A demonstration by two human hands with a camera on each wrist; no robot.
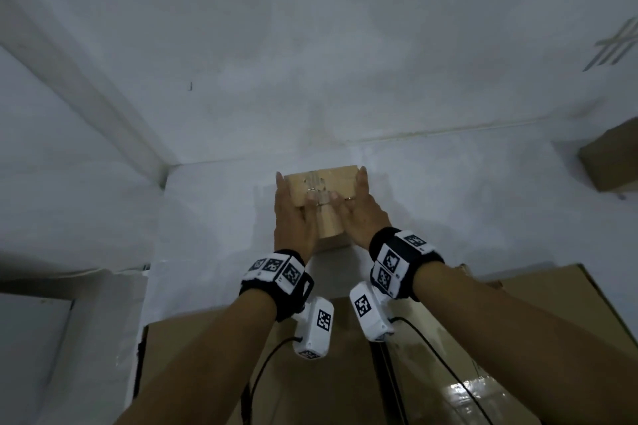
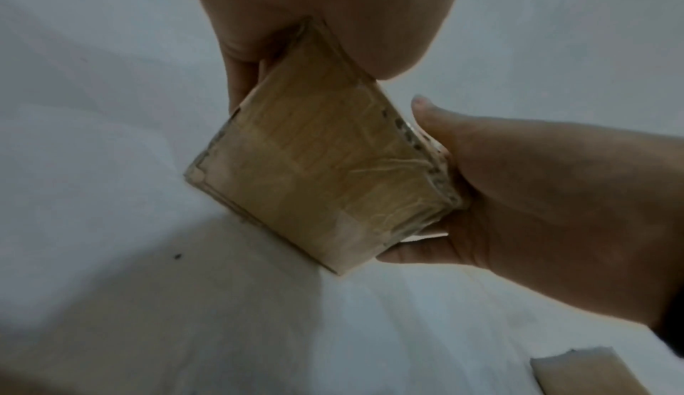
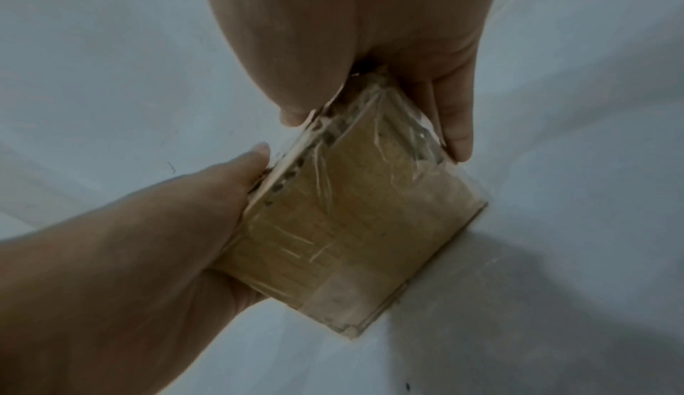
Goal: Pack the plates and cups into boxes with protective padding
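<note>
Cardboard, taped over: the small box sits squarely between both hands, held up off the white floor. The left hand and right hand each clasp one side, fingers beneath, equally near; its long axis runs away from the person

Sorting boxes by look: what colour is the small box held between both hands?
Tan-brown cardboard, with clear shiny tape over it; the small box shows best in the right wrist view.

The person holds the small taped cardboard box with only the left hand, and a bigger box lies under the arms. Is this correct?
Not quite: both hands hold the small taped cardboard box, left hand and right hand on opposite sides, as the head view shows. A bigger box does lie under the arms.
</note>
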